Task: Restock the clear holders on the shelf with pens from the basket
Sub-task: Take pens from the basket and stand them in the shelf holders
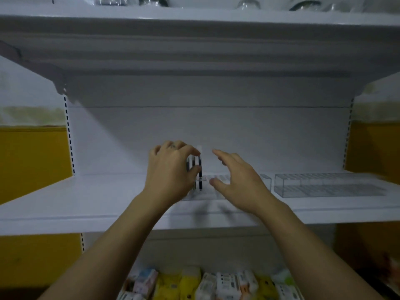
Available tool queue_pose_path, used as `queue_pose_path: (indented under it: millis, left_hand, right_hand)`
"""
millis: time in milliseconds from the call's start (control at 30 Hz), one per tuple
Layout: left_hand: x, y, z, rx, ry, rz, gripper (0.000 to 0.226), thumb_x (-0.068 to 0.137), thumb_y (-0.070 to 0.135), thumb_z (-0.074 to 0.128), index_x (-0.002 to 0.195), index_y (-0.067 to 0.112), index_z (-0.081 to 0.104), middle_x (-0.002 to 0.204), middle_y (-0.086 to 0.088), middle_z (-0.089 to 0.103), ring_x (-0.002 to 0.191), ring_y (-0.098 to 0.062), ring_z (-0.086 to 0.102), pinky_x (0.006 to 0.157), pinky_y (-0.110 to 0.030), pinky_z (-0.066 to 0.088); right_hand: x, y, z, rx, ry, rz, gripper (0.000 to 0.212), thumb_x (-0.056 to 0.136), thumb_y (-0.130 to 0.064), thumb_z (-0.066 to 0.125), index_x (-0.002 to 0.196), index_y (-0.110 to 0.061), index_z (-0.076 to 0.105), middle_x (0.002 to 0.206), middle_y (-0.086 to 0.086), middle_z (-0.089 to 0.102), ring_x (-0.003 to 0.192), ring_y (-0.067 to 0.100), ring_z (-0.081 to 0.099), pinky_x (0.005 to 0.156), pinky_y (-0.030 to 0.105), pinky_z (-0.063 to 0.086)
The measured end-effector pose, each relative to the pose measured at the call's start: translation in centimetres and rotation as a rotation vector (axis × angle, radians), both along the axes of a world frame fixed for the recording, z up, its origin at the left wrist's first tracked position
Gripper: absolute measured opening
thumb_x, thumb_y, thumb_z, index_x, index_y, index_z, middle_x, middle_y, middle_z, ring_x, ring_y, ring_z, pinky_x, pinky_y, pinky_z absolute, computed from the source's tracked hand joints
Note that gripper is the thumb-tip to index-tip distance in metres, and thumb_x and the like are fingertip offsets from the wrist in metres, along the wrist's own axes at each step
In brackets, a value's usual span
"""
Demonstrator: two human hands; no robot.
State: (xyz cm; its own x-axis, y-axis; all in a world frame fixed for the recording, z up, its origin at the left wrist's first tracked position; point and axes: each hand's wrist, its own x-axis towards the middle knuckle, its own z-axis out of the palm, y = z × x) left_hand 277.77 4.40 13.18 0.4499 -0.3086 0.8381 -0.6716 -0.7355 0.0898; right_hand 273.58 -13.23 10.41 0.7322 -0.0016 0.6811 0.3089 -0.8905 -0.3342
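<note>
- The left hand (171,172) grips a small bunch of pens (196,164). Its fingers (191,150) curl over the top of the bunch and the thumb presses from below.
- The pens stand nearly upright, black and white in stripes. They are blurred, so I cannot count them.
- Their lower ends reach the left part of a clear holder (266,180) on the white shelf (75,200). Whether they sit in its slots or just above them is hard to make out.
- The right hand (238,182) hovers just beside the pens with its fingers (218,153) spread and straight, holding nothing.
- Both hands cover most of that holder — only its right end and a strip between the hands show.
- A second clear holder (324,185) lies just to the right, apart from the hands, with its grid of slots in view.
- A ring (173,146) sits on a left finger.
- Below, colourful packets (225,282) are cut off by the frame's lower edge.
- On the upper shelf (194,16), wrapped goods (303,4) are cut off — too little shows to name them.
</note>
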Motion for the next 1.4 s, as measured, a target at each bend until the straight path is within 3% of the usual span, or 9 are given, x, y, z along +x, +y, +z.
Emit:
queue_pose_path:
  millis: [133,367,433,567,733,1000,1167,1300,1400]
  left_hand:
    - [-3.1,-0.3,-3.9,-0.032,0.058,-0.07,0.031,0.084,0.042,0.068,0.113,0.033,0.063,0.113,0.01,0.062,0.111,-0.015,0.05,0.09,-0.031,0.026]
    - [-6.8,-1.4,-12.1,0.055,0.109,-0.183,0.029,0.083,0.039,0.069,0.109,0.028,0.064,0.108,0.007,0.062,0.108,-0.019,0.052,0.086,-0.034,0.033]
    - [-7.2,-1.9,-14.6,0.108,0.137,-0.196,0.029,0.084,0.041,0.066,0.11,0.027,0.064,0.105,0.006,0.062,0.106,-0.02,0.053,0.085,-0.036,0.036]
    - [-7.5,-3.0,-20.0,0.213,0.291,-0.208,0.036,0.089,0.051,0.054,0.118,0.03,0.059,0.114,0.009,0.059,0.112,-0.017,0.05,0.09,-0.033,0.033]
    - [-6.9,-4.7,-26.5,0.308,0.464,-0.241,0.042,0.089,0.056,0.049,0.123,0.032,0.054,0.126,0.012,0.055,0.12,-0.013,0.046,0.096,-0.032,0.03]
    - [-6.3,-7.2,-36.5,0.511,0.784,-0.233,0.062,0.089,0.06,0.049,0.141,0.027,0.042,0.146,0.004,0.043,0.136,-0.02,0.033,0.108,-0.04,0.028]
    - [-6.9,-7.9,-42.5,0.6,0.984,-0.239,0.065,0.089,0.059,0.051,0.143,0.025,0.04,0.149,0.0,0.04,0.137,-0.021,0.034,0.108,-0.04,0.029]
    - [-7.3,-7.7,-46.5,0.627,1.131,-0.232,0.05,0.087,0.053,0.054,0.129,0.026,0.054,0.132,-0.001,0.055,0.123,-0.024,0.05,0.098,-0.039,0.04]
    - [-7.9,-7.7,-49.2,0.658,1.214,-0.253,0.028,0.086,0.044,0.056,0.104,0.025,0.064,0.108,0.0,0.066,0.099,-0.022,0.061,0.081,-0.036,0.051]
  right_hand:
    - [-4.6,-0.1,-2.5,-0.01,0.031,-0.042,0.067,0.09,-0.041,0.062,0.147,-0.04,0.026,0.145,-0.015,0.037,0.129,0.006,0.04,0.103,0.026,0.036]
    - [-10.1,-1.5,-9.5,-0.036,0.165,-0.147,0.06,0.09,-0.039,0.063,0.144,-0.031,0.037,0.141,-0.011,0.039,0.13,0.007,0.036,0.1,0.017,0.027]
    - [-11.0,-2.1,-11.6,-0.026,0.229,-0.167,0.058,0.09,-0.04,0.063,0.142,-0.029,0.039,0.14,-0.009,0.039,0.13,0.009,0.036,0.103,0.019,0.029]
    - [-12.0,-3.1,-16.7,-0.032,0.377,-0.252,0.057,0.09,-0.047,0.059,0.141,-0.032,0.038,0.141,-0.007,0.04,0.13,0.015,0.038,0.104,0.033,0.037]
    - [-12.1,-4.3,-23.0,-0.03,0.541,-0.3,0.058,0.09,-0.048,0.06,0.141,-0.034,0.039,0.141,-0.007,0.041,0.126,0.016,0.042,0.1,0.03,0.039]
    - [-11.5,-5.9,-33.4,-0.016,0.855,-0.321,0.066,0.091,-0.048,0.058,0.147,-0.024,0.034,0.148,0.002,0.035,0.133,0.024,0.037,0.105,0.034,0.037]
    - [-12.0,-6.5,-39.2,0.058,1.029,-0.316,0.065,0.091,-0.046,0.059,0.146,-0.02,0.037,0.146,0.006,0.038,0.131,0.027,0.039,0.104,0.038,0.038]
    - [-12.6,-6.9,-42.7,0.17,1.14,-0.288,0.046,0.09,-0.039,0.061,0.129,-0.018,0.052,0.127,0.008,0.051,0.114,0.029,0.052,0.088,0.037,0.047]
    - [-13.1,-6.7,-45.2,0.243,1.221,-0.222,0.043,0.092,-0.03,0.061,0.131,-0.016,0.05,0.126,0.007,0.055,0.113,0.028,0.055,0.09,0.039,0.049]
